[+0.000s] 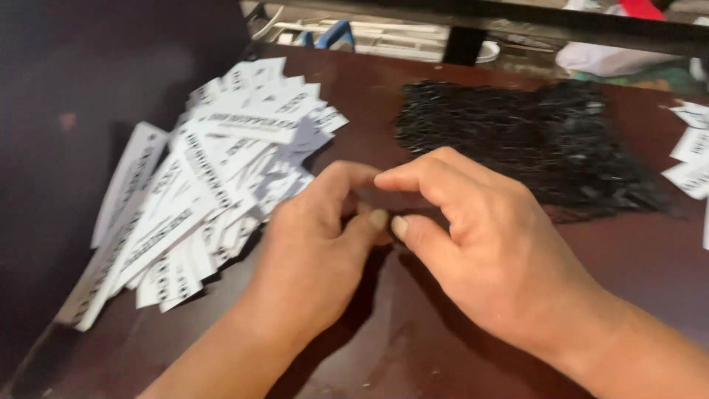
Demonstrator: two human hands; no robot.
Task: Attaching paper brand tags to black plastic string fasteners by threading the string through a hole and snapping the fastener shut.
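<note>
Two bare hands meet at mid-table, fingertips pinched together. Left hand (314, 244) and right hand (480, 244) both appear closed on something small between thumbs and forefingers; motion blur hides the item, so its kind cannot be told. Just left of the left hand lies a fanned heap of white paper tags (210, 177) with dark print. Behind the right hand, near its knuckles, sits a pile of black strings (546, 140). More white tags (693, 159) rest at the right edge. All lie on a dark brown table (413, 347).
</note>
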